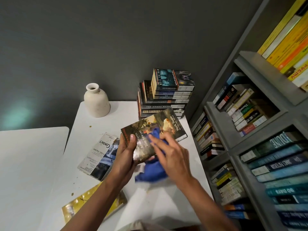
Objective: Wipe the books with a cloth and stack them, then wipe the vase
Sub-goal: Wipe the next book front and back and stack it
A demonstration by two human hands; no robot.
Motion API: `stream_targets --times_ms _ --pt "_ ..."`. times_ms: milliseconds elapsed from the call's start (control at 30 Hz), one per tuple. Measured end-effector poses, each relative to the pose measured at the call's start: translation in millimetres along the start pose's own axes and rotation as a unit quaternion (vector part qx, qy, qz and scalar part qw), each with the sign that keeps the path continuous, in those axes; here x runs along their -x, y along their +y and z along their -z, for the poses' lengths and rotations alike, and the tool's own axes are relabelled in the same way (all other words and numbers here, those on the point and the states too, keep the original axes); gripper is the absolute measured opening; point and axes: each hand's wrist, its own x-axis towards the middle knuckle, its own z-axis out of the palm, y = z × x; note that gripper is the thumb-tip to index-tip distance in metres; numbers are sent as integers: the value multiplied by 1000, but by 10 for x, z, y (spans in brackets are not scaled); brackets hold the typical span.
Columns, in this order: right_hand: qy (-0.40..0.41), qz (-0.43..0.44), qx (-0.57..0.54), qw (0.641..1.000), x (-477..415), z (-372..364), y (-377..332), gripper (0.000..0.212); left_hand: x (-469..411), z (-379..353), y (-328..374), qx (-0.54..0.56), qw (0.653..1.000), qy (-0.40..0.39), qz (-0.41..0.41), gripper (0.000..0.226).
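One book (160, 129) sits clasped in left grip (125, 150), flat right grip (171, 154) pressing cloth (153, 172) onto it

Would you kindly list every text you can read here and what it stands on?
"Adventures", "Tom Sawyer", "Mark Twain": held book
"CONTACT", "CARL SAGAN": flat book on the table
"NEVERWHERE": top book of the stack
"JOHN CONNOLLY", "THE HONDA MYTH", "JOHN SANDFORD": lower stack spines
"DUNE", "JAMES PATTERSON", "90 DAYS": shelf books
Other shelf spines: too small or blurred.
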Motion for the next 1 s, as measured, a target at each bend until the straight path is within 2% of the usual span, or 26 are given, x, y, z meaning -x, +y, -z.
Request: stream_targets --times_ms 100,200,400,533,600,767,833,933,1000 --pt "42 -85 26 995 -132 175 349 30 17 65 7 -24 1000 2 6 26" --pt "64 -112 77 989 -376 203 381 27 15 7 10 -20 1000 -11 14 27" --pt "-29 24 60 997 -237 12 61 35 -53 0 62 -41 999 -2 7 26" --pt "-4 -78 71 994 -354 195 369 30 15 48 29 -47 999 -12 22 25" --pt "4 -97 84 992 -448 176 316 32 11 18 30 -42 999 -20 26 24" --pt "-61 32 41 997 -272 -1 -9 35 -34 38 64 -51 999 -1 18 29" --pt "-68 -3 35 997 -257 88 184 33 -6 87 67 -50 999 -2 22 35" --pt "-17 -84 79 993 -367 228 427 32 26 108 66 -65 997 -23 32 32" --pt "-6 -85 88 992 -454 191 329 37 19 64 79 -67 997 -36 35 28"
